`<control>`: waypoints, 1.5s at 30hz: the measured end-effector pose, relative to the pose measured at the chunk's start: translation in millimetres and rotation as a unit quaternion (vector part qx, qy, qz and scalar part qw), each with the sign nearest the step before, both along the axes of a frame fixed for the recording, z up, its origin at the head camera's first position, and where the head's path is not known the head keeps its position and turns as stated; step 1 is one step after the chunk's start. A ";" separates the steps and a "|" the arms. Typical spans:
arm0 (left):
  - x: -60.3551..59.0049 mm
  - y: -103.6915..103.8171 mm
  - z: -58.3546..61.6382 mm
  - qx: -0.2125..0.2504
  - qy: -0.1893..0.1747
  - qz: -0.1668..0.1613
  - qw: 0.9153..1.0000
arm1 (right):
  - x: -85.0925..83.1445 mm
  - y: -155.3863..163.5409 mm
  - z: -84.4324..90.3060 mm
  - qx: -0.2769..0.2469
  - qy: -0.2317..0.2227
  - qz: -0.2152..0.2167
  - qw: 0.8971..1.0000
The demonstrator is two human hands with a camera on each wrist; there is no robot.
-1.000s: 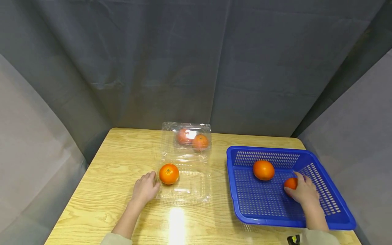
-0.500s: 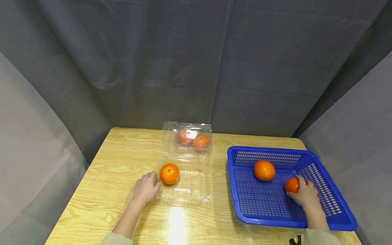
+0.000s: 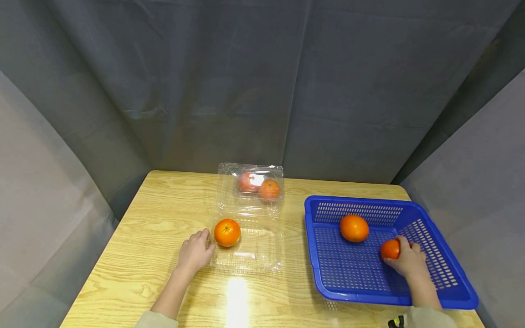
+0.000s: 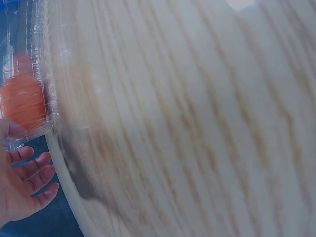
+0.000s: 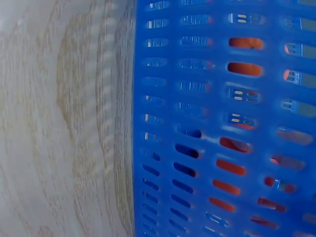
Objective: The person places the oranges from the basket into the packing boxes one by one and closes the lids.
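Note:
In the head view, my right hand (image 3: 411,262) curls its thumb and fingers round a small orange (image 3: 390,249) low in the blue basket (image 3: 361,298). The basket wall hides that hand in the right wrist view; orange skin shows through its slots. My left hand (image 3: 195,251) lies at the left edge of an unlidded clear plastic clamshell (image 3: 258,266), its fingers slightly bent and apart in the left wrist view. One orange (image 3: 227,233) sits in the clamshell's near half, close to this hand. A larger orange (image 3: 354,228) rests in the basket, left of my right hand.
Two more oranges show through the clamshell's raised far half, one orange (image 3: 269,190) nearer than the other orange (image 3: 247,181). Wooden table (image 3: 164,218) lies under everything. A dark grey curtain (image 3: 225,91) hangs behind it.
My right hand has shifted slightly on the small orange, its fingers settling further round it, and the fruit has moved very little. The left hand has stayed beside the clamshell.

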State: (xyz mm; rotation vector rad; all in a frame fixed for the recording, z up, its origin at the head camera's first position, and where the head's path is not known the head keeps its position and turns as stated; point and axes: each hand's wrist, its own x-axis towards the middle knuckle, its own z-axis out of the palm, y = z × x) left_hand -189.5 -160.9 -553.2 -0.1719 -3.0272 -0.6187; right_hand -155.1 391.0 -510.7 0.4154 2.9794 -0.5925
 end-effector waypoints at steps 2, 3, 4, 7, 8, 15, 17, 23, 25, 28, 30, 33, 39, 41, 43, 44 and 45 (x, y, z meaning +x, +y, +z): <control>0.4 0.1 0.2 0.000 -0.001 0.001 1.000 | 0.4 -1.3 1.7 0.000 -0.004 0.000 1.000; 0.5 0.0 0.2 0.000 -0.002 0.001 1.000 | 0.5 -1.9 2.5 -0.001 -0.006 -0.001 1.000; 0.6 0.0 0.3 0.000 -0.002 0.001 1.000 | 0.6 -2.3 3.0 -0.001 -0.008 -0.001 1.000; 0.8 0.0 0.5 0.000 -0.002 0.000 1.000 | 0.5 -2.2 3.5 -0.003 -0.009 -0.002 1.000; 0.8 0.0 0.5 0.000 -0.003 0.000 1.000 | 0.7 -2.2 4.1 -0.004 -0.009 -0.001 1.000; 0.4 0.4 1.2 0.001 -0.002 -0.001 1.000 | 3.5 -2.4 4.9 -0.011 -0.004 0.000 1.000; 0.3 0.4 1.4 0.000 -0.002 -0.001 1.000 | 3.7 -3.0 6.0 -0.015 -0.001 -0.001 1.000; 0.4 0.6 2.6 0.002 -0.002 -0.001 1.000 | 4.5 -9.7 12.8 -0.016 0.035 -0.016 0.999; 0.6 0.5 2.9 0.003 -0.003 -0.001 1.000 | 4.8 -13.4 16.8 -0.016 0.051 -0.024 0.998; 1.0 0.6 3.2 0.002 -0.004 -0.001 1.000 | 4.7 -19.0 23.2 -0.019 0.073 -0.032 0.997; 1.3 0.6 3.1 0.001 -0.004 -0.001 1.000 | 4.7 -22.6 27.5 -0.022 0.090 -0.034 0.995; 1.1 0.7 2.9 0.001 0.000 -0.001 1.000 | 3.9 -27.4 33.2 -0.018 0.122 -0.028 0.992; 1.6 0.9 3.0 0.001 0.003 -0.001 1.000 | 1.4 -41.3 48.9 -0.018 0.177 -0.002 0.984; 1.9 0.8 3.1 0.002 0.002 0.000 1.000 | 1.1 -48.4 54.9 -0.026 0.181 0.002 0.983; 2.2 0.8 3.3 0.003 0.000 0.000 1.000 | 0.5 -55.6 60.0 -0.035 0.180 0.003 0.983; 2.2 0.8 3.3 0.003 0.000 0.000 1.000 | 0.0 -59.4 62.6 -0.042 0.180 0.004 0.983; 2.4 0.8 3.4 0.003 0.000 0.000 1.000 | -0.5 -63.0 65.0 -0.049 0.180 0.006 0.983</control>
